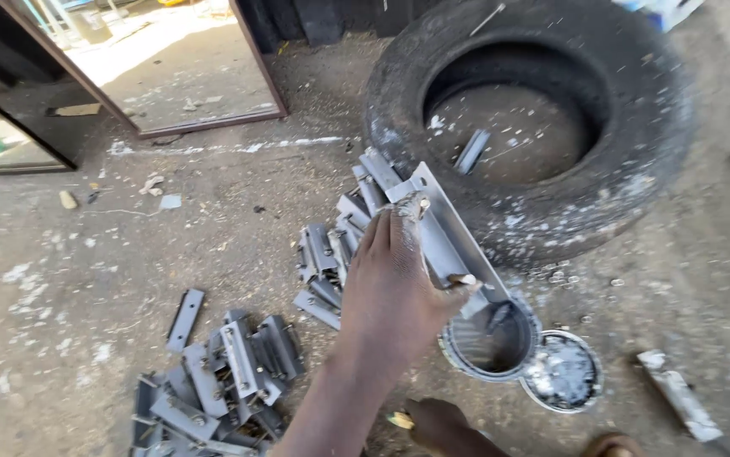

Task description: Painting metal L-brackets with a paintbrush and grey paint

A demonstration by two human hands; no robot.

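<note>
Grey-painted metal bracket in my hand, over the paint tin.

A big worn tyre (534, 118) lies on the dirt floor ahead. Two heaps of grey metal pieces (221, 381) sit left of it. My left hand (394, 288) has its fingers closed round a long grey bracket (445, 224), tilted above the open paint tin (492, 338), its lid (561, 371) beside. My right hand (441, 423), low down, pinches something small I cannot make out.
</note>
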